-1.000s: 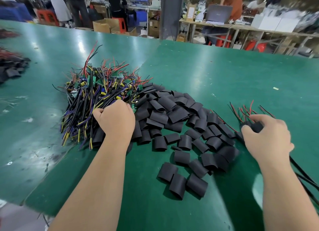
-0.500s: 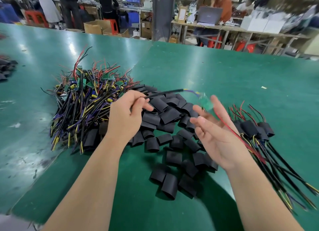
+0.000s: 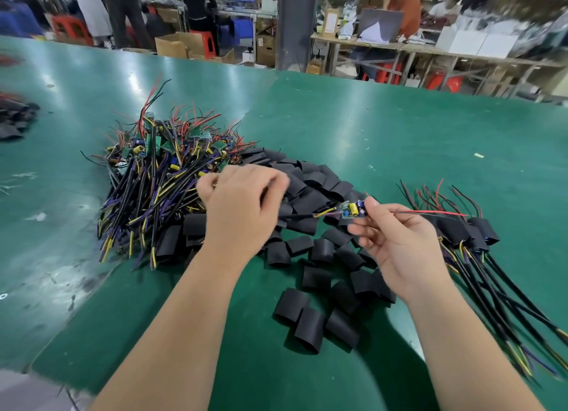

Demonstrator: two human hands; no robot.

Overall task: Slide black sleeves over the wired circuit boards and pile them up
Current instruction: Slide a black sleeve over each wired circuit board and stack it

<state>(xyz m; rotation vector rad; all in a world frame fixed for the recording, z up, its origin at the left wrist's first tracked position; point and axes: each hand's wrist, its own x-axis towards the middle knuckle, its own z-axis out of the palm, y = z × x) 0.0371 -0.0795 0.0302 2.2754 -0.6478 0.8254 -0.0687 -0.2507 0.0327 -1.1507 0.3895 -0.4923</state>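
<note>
The right hand [image 3: 399, 244] pinches a board [image 3: 355, 210] above the sleeve pile [image 3: 309, 200]. The left hand [image 3: 242, 208], blurred over the pile's left edge, has curled fingers; its grip cannot be determined.

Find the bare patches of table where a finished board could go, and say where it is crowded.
Bare: the table beyond the sleeves and finished pile; left of the unsleeved pile; the near edge before the sleeves. Crowded: the middle, three heaps side by side.
</note>
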